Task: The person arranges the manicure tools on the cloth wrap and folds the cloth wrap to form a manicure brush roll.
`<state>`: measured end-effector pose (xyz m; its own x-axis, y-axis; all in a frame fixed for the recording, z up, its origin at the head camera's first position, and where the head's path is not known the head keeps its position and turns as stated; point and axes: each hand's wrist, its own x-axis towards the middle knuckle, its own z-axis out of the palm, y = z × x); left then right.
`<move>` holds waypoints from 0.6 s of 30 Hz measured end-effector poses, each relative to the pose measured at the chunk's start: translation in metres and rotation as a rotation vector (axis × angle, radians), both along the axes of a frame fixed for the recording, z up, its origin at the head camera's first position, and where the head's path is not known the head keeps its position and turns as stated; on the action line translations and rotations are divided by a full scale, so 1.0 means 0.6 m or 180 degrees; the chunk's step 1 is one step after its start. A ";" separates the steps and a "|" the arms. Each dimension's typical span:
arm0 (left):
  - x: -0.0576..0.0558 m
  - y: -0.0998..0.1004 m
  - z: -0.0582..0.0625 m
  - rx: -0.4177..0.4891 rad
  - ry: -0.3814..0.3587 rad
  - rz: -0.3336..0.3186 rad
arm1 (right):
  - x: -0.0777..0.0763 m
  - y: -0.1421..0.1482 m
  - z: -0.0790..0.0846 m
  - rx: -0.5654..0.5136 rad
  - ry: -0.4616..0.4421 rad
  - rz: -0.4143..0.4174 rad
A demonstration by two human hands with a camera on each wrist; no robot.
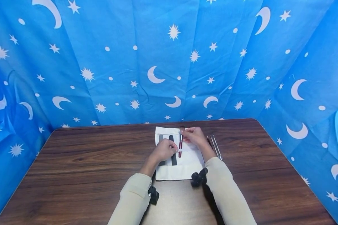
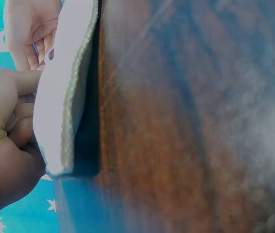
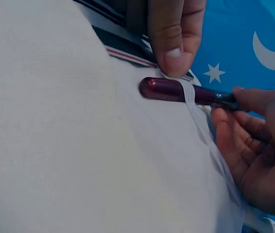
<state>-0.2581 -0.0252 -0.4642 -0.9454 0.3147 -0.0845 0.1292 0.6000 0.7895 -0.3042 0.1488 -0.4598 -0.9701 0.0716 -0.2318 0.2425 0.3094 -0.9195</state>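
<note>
A white cloth brush roll (image 1: pixel 191 159) lies unfolded on the table, with a white elastic band (image 3: pixel 190 92) across it. The right hand (image 1: pixel 195 137) pinches a brush (image 1: pixel 181 145) near its bristle end. Its glossy dark-red handle (image 3: pixel 162 90) passes under the elastic band, with the rounded end beyond it. Beside the handle, the left hand (image 1: pixel 165 150) pinches the band between thumb and finger. Two dark flat strips (image 1: pixel 173 157), edged with pale and red lines in the right wrist view, lie on the roll at left, partly covered by the left hand.
Several slim tools (image 1: pixel 217 147) lie on the wooden table (image 1: pixel 95 162) just right of the roll, close to the right forearm. A blue curtain (image 1: pixel 115 75) with white moons and stars hangs behind the table and at both sides.
</note>
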 end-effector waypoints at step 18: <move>0.001 0.001 -0.003 0.0041 0.0057 0.0060 | 0.021 -0.003 0.020 0.0310 -0.0602 0.0648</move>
